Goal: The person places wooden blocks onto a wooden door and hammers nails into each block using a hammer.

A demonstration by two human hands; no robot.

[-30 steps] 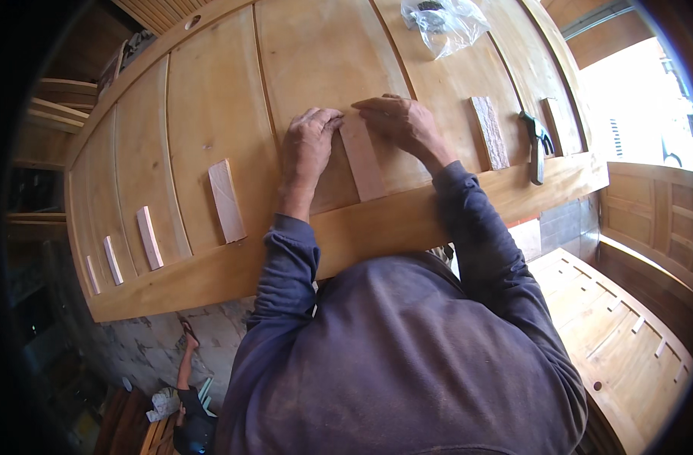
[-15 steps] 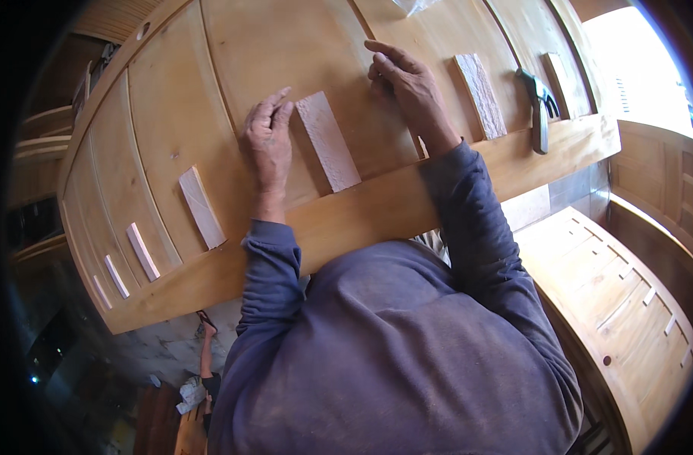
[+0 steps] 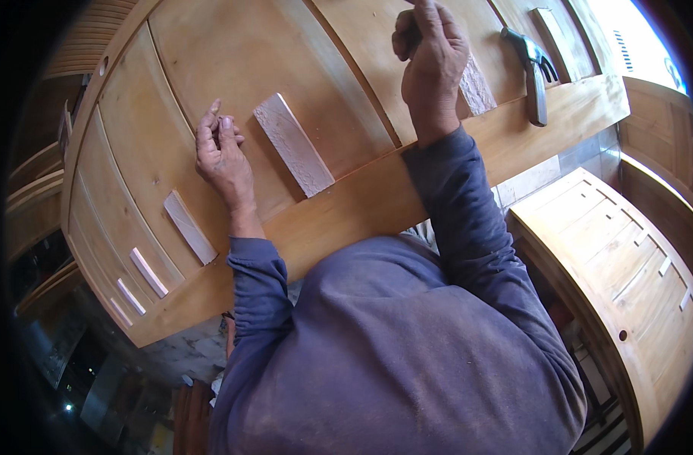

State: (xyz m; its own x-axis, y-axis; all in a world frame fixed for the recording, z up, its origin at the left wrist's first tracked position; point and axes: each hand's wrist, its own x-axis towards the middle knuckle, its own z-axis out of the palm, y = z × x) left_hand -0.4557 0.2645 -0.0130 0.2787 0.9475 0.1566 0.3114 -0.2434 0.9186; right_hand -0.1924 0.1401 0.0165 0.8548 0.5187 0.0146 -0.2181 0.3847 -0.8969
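Note:
A large panelled wooden door [image 3: 233, 45] lies flat before me, with pale wood strips standing along its near rail. My left hand [image 3: 225, 163] hovers over a panel, fingers curled and thumb against them; anything inside is hidden. Right of it is a wide, rough-faced wood strip [image 3: 293, 144]. My right hand [image 3: 436, 72] is raised toward the far side, its fingers bent together at the picture's top edge. What they hold, if anything, cannot be made out. Partly behind that hand is another rough strip [image 3: 478, 87]. A claw hammer [image 3: 536, 83] rests on the rail further right.
Smaller strips [image 3: 149, 273] stand toward the door's left end, and one more strip [image 3: 556, 47] is beyond the hammer. At lower right is a second wooden door [image 3: 596, 250] with small blocks on it. Other wooden panels [image 3: 661, 129] stand at the right.
My right hand has moved up and away, its fingers now at the top edge. My left hand has shifted left, away from the wide strip. The whole view has swung slightly.

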